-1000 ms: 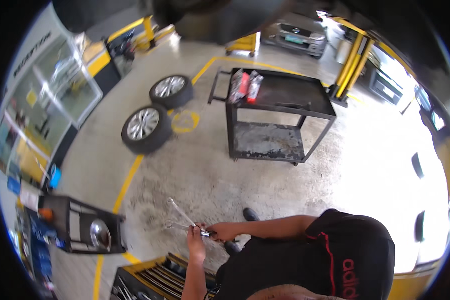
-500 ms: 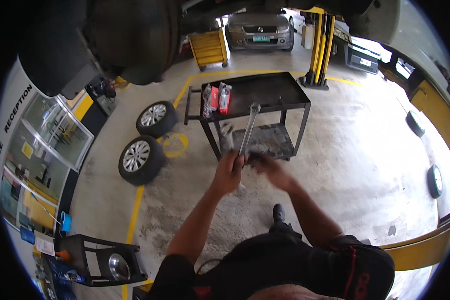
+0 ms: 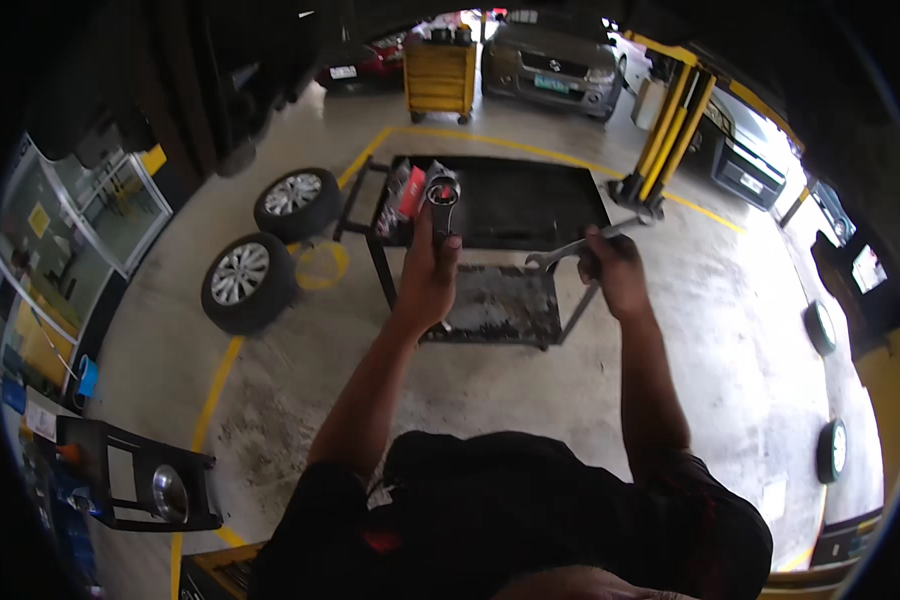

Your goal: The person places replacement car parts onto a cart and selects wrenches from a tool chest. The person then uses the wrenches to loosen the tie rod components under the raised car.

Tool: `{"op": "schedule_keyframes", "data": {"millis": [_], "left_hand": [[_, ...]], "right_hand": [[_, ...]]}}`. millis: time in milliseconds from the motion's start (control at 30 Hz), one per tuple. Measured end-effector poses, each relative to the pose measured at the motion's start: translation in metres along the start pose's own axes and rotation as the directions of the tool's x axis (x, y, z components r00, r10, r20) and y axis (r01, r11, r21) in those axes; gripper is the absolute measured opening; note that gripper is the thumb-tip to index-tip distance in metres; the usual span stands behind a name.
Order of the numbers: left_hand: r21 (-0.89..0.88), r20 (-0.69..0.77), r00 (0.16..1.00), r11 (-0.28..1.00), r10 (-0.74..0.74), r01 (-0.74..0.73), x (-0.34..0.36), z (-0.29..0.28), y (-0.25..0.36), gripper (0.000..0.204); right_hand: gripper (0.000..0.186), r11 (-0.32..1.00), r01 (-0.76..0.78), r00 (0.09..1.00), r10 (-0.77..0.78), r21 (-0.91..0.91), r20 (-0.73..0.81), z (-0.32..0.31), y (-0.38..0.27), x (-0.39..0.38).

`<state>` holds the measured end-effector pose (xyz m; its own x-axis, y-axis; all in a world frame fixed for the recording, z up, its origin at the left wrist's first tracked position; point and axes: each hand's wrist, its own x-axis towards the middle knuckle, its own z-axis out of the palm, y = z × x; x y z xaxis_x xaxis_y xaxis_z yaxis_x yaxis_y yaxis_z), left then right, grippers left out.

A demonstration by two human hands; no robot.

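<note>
Straight beyond the left hand and right hand: two-tier black cart. Well left of the left hand: two wheels, tyres fitted. Left hand wrapped round a first wrench, ring end standing up above the grip. Right hand clenched round a second wrench, forked end pointing left, other end out to the right. Both look like bare steel: probably stiff, moderately heavy, hard to break, slippery if oily. Best hold, probably: mid-shank, clear of both ends.
</note>
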<state>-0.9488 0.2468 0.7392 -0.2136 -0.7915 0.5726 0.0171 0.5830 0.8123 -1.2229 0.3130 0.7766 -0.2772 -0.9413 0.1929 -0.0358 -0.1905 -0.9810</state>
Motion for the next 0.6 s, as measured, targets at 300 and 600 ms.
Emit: {"op": "schedule_keyframes", "data": {"millis": [300, 600], "left_hand": [[0.47, -0.237, 0.728, 0.731, 0.644, -0.494, 0.198, -0.016, 0.084, 0.064], [0.479, -0.276, 0.731, 0.748, 0.625, -0.459, 0.282, 0.032, 0.079, 0.069]], "right_hand": [[0.043, 0.793, 0.593, 0.795, -0.605, 0.14, 0.057, 0.029, -0.156, 0.083], [0.035, 0.666, 0.745, 0.654, -0.72, -0.036, 0.23, 0.051, -0.228, 0.187]]}}
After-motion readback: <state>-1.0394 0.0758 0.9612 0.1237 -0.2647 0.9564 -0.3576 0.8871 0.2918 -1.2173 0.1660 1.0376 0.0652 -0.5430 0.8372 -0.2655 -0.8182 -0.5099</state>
